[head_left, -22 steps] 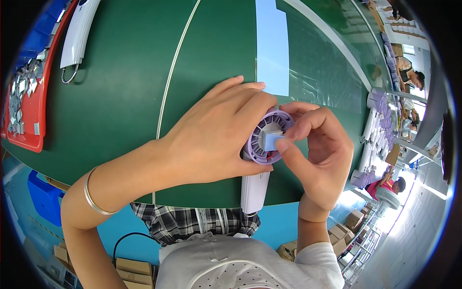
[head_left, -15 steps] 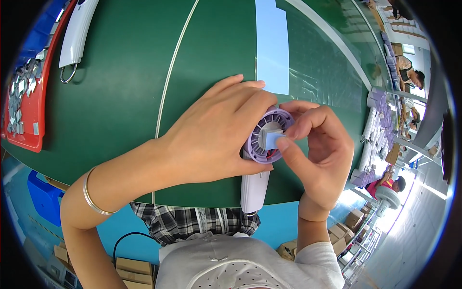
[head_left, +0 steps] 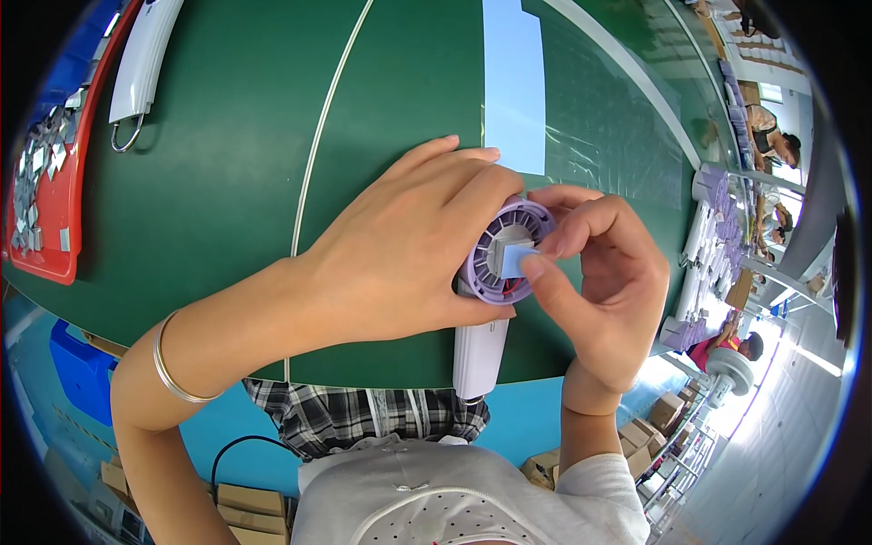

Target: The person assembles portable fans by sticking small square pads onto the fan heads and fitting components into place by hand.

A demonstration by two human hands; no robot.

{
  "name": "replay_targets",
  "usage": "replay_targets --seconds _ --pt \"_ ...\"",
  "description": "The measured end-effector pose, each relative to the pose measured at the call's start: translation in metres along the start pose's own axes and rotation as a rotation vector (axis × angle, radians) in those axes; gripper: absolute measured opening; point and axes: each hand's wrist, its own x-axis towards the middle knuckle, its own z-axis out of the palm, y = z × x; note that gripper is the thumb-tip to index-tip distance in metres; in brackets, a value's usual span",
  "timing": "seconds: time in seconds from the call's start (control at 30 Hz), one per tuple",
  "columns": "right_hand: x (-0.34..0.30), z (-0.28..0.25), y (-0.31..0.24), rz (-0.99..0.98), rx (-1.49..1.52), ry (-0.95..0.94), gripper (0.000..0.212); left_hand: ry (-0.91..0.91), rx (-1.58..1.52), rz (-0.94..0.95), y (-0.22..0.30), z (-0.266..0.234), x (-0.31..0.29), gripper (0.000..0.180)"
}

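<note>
Reference: clock centre at the purple ring head, 12 o'clock toward the top of the view.

Green table [head_left: 218,163]: supports the work area.

Red tray [head_left: 53,262]: 9 o'clock, far side; contains small grey pieces [head_left: 36,173].

Pale blue sheet [head_left: 515,91]: 12 o'clock, lying lengthwise.

Left hand [head_left: 391,241]: 9 o'clock. It grips the ring head, with the thumb at the lower rim near 7 o'clock and the fingers over the upper rim. Whether a fingertip touches the sheet cannot be determined.

Right hand [head_left: 610,282]: between 3 and 4 o'clock. Thumb and index finger pinch the blue tab; the palm faces the ring head.

White case [head_left: 145,68]: 10 o'clock, well apart, with a metal loop [head_left: 127,138] at its near end.

White handle [head_left: 480,354]: extends from the ring head between 6 and 7 o'clock.

Purple ring head [head_left: 472,272]: between the two hands, open face visible, radial ribs inside.

Blue tab [head_left: 516,262]: at the hub.

Red wire [head_left: 511,285]: inside the ring, near 6 o'clock.
</note>
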Motion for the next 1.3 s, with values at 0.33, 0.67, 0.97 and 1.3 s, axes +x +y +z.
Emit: replay_targets --seconds 0.33,0.67,0.97,1.3 --pt "0.000 -0.009 0.019 -0.113 0.110 -0.010 0.038 -0.019 -0.001 -0.002 -0.001 0.000 0.001 0.077" --pt "0.008 -0.005 0.026 -0.344 -0.342 -0.118 0.062 -0.032 0.302 0.100 -0.004 -0.021 -0.002 0.100" --pt "0.003 0.001 0.036 -0.385 -0.267 0.065 0.057 0.620 0.404 -0.080 0.029 -0.131 -0.049 0.033" --pt "0.006 0.025 0.078 -0.514 -0.045 0.202 0.053 1.200 0.745 -0.469 -0.044 -0.241 -0.175 0.013"
